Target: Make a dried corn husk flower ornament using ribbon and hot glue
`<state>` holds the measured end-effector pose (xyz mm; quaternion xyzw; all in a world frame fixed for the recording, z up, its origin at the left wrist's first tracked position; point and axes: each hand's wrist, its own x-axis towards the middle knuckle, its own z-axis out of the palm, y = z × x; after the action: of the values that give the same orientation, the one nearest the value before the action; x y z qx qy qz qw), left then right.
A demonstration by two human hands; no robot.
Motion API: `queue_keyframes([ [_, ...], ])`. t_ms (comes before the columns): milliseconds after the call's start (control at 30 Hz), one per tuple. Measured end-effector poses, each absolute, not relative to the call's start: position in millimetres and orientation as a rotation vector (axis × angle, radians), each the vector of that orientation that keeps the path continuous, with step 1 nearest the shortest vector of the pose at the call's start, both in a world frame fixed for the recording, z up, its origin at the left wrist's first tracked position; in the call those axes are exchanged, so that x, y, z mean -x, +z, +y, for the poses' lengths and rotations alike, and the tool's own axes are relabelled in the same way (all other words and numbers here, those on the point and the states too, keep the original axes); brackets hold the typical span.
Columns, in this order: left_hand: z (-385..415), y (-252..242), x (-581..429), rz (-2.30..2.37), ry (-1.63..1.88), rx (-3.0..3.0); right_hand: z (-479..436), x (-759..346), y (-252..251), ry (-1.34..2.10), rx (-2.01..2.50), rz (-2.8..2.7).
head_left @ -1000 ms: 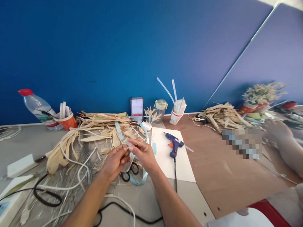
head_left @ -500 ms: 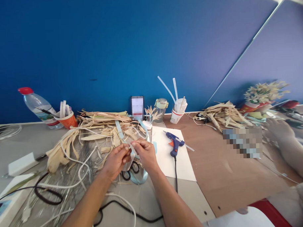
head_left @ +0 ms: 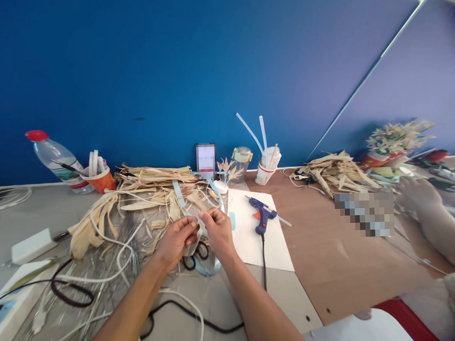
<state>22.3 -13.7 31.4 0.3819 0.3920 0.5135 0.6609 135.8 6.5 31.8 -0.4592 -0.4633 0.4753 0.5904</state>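
My left hand (head_left: 181,236) and my right hand (head_left: 216,228) meet over the middle of the table, both closed in a pinch with fingertips close together. Whatever lies between the fingers is too small and pale to make out. Just below them are the black-handled scissors (head_left: 201,251), partly covered, and a loop of light blue ribbon (head_left: 208,268). Dried corn husks (head_left: 176,204) spread behind and left of my hands. To the right, a blue glue gun (head_left: 264,214) lies on a white sheet (head_left: 248,249), touched by neither hand.
White cables (head_left: 122,254) and a power strip (head_left: 19,302) occupy the left side. Along the wall stand a bottle (head_left: 59,159), an orange cup (head_left: 103,182), a phone (head_left: 206,161), a jar (head_left: 242,162) and a cup of glue sticks (head_left: 265,173). Another person's hand (head_left: 420,196) rests at right.
My right hand's fingers have shifted slightly at the pinch, and the ribbon nearby has moved a little. Otherwise the scene looks the same.
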Motion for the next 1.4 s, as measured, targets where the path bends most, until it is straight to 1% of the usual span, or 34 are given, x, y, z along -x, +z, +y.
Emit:
queue_keyframes([
  [200,-12,27,-19,0.932,1.263,-0.922,8,-136,33,1.082,1.09,-1.052],
  [500,-13,30,-23,1.239,1.236,-1.29,6,-135,35,1.084,1.119,-1.049],
  [733,-12,24,-21,1.174,1.377,-1.246,7,-135,33,1.097,1.149,-1.019],
  [867,-12,18,-24,1.196,1.35,-1.279,5,-133,33,1.126,1.126,-1.033],
  [1167,-16,21,-21,1.432,1.322,-1.689,2,-130,33,1.104,1.109,-1.082],
  [1267,-17,21,-19,1.429,1.286,-1.628,4,-132,33,1.085,1.113,-1.082],
  [1400,-16,18,-17,1.412,1.385,-1.459,6,-134,32,1.082,1.155,-1.053],
])
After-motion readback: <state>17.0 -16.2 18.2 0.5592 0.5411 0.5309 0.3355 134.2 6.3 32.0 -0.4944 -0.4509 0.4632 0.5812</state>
